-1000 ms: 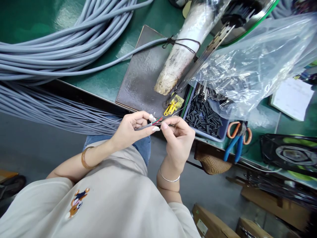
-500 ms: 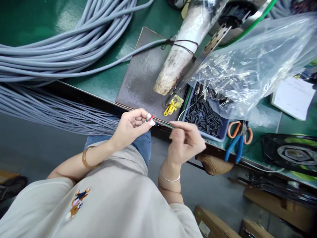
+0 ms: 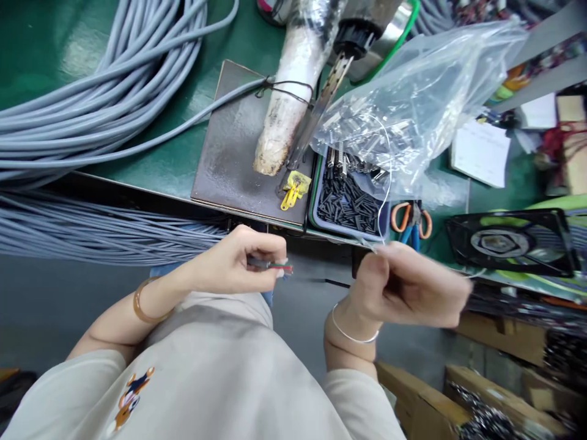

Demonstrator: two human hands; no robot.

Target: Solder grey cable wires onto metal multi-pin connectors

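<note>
My left hand point(image 3: 238, 260) is closed around the end of a grey cable point(image 3: 268, 265), whose red and green inner wires stick out past my fingertips. My right hand point(image 3: 408, 287), smeared by motion, is out to the right below the table edge, pinching a thin white strand point(image 3: 387, 177) that arcs up towards the plastic bag. The two hands are well apart. Both wrists wear bracelets.
A big coil of grey cables point(image 3: 92, 104) lies on the green table at the left and hangs over its edge. A dark metal plate point(image 3: 229, 159), a wrapped tool point(image 3: 284, 104), a tray of black tubes point(image 3: 348, 201), a clear bag point(image 3: 413, 104), scissors point(image 3: 410, 220) and a fan point(image 3: 504, 241) stand to the right.
My right hand has pulled away to the right from the cable end, drawing the thin white strand with it. My left hand has sunk a little with the cable. The camera has shifted.
</note>
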